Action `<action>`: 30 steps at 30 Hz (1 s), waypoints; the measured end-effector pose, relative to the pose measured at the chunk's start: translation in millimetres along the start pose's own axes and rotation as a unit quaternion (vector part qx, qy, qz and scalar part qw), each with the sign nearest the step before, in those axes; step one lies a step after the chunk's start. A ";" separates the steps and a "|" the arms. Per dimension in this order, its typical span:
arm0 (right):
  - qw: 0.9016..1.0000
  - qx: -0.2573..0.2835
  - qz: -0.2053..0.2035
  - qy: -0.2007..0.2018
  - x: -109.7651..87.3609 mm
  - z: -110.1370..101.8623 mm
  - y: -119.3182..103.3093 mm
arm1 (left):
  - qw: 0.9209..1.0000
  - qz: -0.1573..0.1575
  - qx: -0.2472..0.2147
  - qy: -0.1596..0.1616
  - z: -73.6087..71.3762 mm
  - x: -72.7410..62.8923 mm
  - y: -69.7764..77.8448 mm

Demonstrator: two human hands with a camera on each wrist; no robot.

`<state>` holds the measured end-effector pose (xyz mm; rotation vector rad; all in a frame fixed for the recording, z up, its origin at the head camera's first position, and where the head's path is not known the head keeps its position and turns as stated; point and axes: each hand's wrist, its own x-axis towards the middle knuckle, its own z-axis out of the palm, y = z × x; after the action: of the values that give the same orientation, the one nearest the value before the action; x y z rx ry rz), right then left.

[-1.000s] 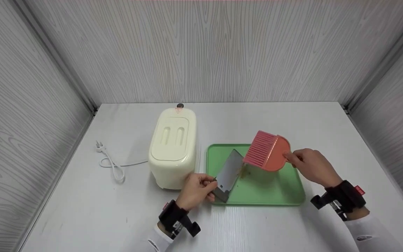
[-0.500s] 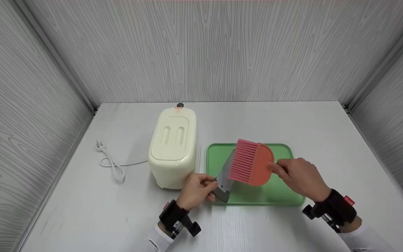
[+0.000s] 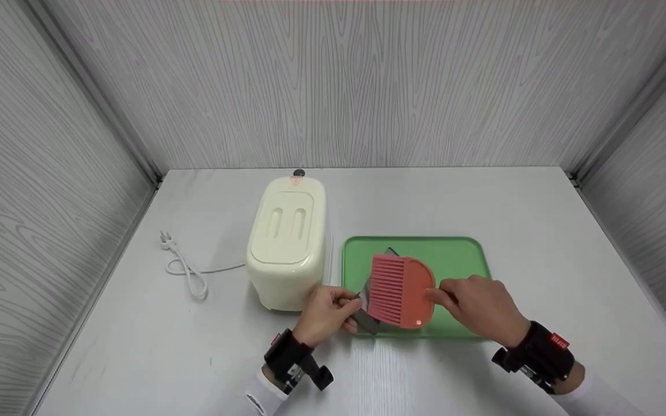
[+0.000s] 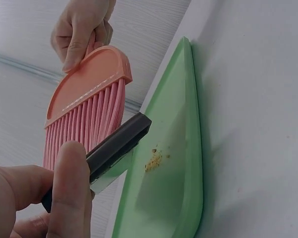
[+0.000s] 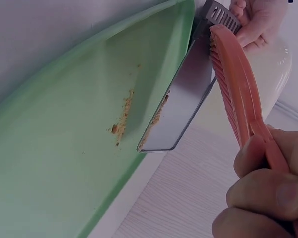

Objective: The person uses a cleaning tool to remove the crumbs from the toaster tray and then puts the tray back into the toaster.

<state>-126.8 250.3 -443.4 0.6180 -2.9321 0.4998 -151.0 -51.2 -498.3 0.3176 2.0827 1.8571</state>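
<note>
- In the head view I see the left hand point(image 3: 324, 315) low beside the cream appliance point(image 3: 287, 242), its forearm rising from the bottom edge. The thumb and fingers pinch the dark end of a grey metal tray point(image 3: 366, 322), which lies slantwise over the left part of the green tray point(image 3: 454, 257) on the table point(image 3: 136, 358).
- In the same view the right arm comes from the lower right corner, and the right hand point(image 3: 480, 306) is over the right side of the green tray. It grips the handle of an orange brush point(image 3: 402, 292), whose pink bristles point to the left and cover much of the metal tray.
- In the left wrist view, the left fingers are pressed near together about the dark end, and the right hand is curled around the brush handle.
- In the right wrist view, the right fingers are folded tightly on the handle. Crumbs point(image 5: 121, 121) lie on the green tray and along one long edge of the tilted metal tray. Whether the bristles touch the metal, I cannot tell.
</note>
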 end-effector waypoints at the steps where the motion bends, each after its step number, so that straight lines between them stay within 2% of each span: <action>1: 1.000 -0.008 -0.006 0.003 -0.4 0.0 0.2 | 1.000 0.000 0.000 0.000 0.0 0.0 0.1; 6: 0.999 -0.027 -0.018 0.011 -1.8 -0.4 3.0 | 1.000 0.001 0.003 0.002 -0.9 0.4 -0.5; 17: 0.999 -0.037 0.021 0.012 -2.9 -1.6 20.8 | 1.000 -0.004 -0.009 0.001 -0.4 0.6 0.1; 24: 0.999 -0.020 0.048 0.011 -1.6 -2.2 32.0 | 1.000 -0.010 -0.006 0.006 0.5 -0.2 1.2; 30: 0.995 0.021 0.093 -0.007 -0.4 -2.8 44.5 | 1.000 -0.006 0.001 0.010 0.4 -0.1 2.5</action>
<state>-144.5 289.8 -453.9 0.3540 -3.0155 0.5784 -150.9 -50.5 -495.8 0.2880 2.0950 1.8593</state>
